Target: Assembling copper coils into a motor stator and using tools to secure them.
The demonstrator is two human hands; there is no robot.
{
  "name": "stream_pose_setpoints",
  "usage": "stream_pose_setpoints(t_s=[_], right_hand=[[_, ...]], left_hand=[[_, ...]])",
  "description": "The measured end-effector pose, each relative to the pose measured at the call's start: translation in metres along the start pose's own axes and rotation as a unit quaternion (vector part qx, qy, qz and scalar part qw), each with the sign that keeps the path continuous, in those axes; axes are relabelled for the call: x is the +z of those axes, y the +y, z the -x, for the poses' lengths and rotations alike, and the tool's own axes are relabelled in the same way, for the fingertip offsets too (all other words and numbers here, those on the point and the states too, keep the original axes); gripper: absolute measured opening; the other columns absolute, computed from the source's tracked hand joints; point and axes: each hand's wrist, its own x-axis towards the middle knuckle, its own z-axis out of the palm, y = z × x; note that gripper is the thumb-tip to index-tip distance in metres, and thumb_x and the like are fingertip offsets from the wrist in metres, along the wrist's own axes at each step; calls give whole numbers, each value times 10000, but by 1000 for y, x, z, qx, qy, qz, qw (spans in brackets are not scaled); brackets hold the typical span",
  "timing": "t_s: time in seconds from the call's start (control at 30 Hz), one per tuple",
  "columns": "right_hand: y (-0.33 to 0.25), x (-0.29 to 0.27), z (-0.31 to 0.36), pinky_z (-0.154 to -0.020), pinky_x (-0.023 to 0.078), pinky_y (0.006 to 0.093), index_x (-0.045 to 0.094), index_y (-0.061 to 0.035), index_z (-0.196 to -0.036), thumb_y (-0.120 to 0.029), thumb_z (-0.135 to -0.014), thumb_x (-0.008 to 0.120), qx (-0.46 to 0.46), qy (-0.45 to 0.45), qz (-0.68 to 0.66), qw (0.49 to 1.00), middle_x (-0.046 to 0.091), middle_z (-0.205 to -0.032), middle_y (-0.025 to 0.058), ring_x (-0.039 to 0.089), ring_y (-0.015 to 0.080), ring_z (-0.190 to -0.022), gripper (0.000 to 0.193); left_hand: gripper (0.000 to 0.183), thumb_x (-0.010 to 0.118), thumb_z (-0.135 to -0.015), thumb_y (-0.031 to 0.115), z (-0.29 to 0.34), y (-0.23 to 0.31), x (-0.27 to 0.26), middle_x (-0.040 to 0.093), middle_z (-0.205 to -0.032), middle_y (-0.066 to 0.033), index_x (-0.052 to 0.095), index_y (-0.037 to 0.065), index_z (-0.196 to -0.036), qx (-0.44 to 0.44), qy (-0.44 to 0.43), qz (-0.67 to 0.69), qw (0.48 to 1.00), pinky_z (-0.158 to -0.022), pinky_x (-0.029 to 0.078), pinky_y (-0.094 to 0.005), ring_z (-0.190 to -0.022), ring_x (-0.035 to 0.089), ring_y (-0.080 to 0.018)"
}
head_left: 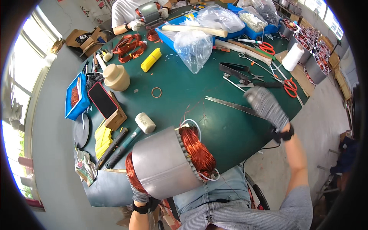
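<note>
Hands well apart, both in gray gloves. Left hand [141,196] at left end of gray stator [165,163], fingers hidden; cannot tell how it grips. Right hand [265,105] at back end of metal tweezers [228,104]; cannot tell whether fingers close on them. Stator on its side at near table edge, above lap, copper windings [196,151] bulging from right end. White-headed mallet [145,122] just beyond stator. Farther left, black-screened phone [102,100] leaning on wooden stand [116,120]. Red-handled scissors [290,88] right of right hand. Across green table [168,109], co-worker [122,13] holding another stator [149,12].
</note>
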Motion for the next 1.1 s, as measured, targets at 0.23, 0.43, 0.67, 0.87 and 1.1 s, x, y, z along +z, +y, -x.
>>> stream_pose_setpoints(t_s=[0.23,0.43,0.67,0.87,1.1], right_hand=[[122,43,6,-775,456,381,602,-81,-954,-40,-800,516,180,-8,-44,983,594,-885,136,571,315,-872,181],[160,70,-20,-713,478,371,601,-111,-1064,-57,-694,668,124,-182,-132,966,623,-841,134,604,297,-793,380],[148,54,-39,-721,484,365,653,-142,-845,-100,-738,578,4,-231,253,940,609,-853,81,604,252,-860,138],[157,17,-24,-824,431,370,612,-158,-863,-165,-696,619,-76,-99,261,957,551,-984,42,524,235,-997,168],[124,-10,-39,-791,447,404,580,-39,-948,-202,-832,549,276,-16,89,957,581,-919,161,561,305,-915,203]], left_hand=[[472,626,-807,180,13,-2,-1,531,-1158,-149,457,9,-1212,-33,114,79,990,-894,408,-384,-1071,507,-266],[309,579,-861,150,-6,84,-18,542,-1058,-119,519,-9,-1119,-55,202,-69,975,-897,395,-347,-997,515,-215],[391,510,-856,308,-45,170,26,518,-1122,-177,544,12,-1108,213,100,-270,934,-937,348,-450,-1064,480,-339],[358,528,-807,242,-50,160,33,527,-1105,-173,555,39,-1101,225,84,-308,920,-939,328,-477,-1057,478,-363],[351,525,-808,237,-46,166,35,528,-1098,-174,557,39,-1097,220,87,-311,921,-932,335,-476,-1046,486,-364]])
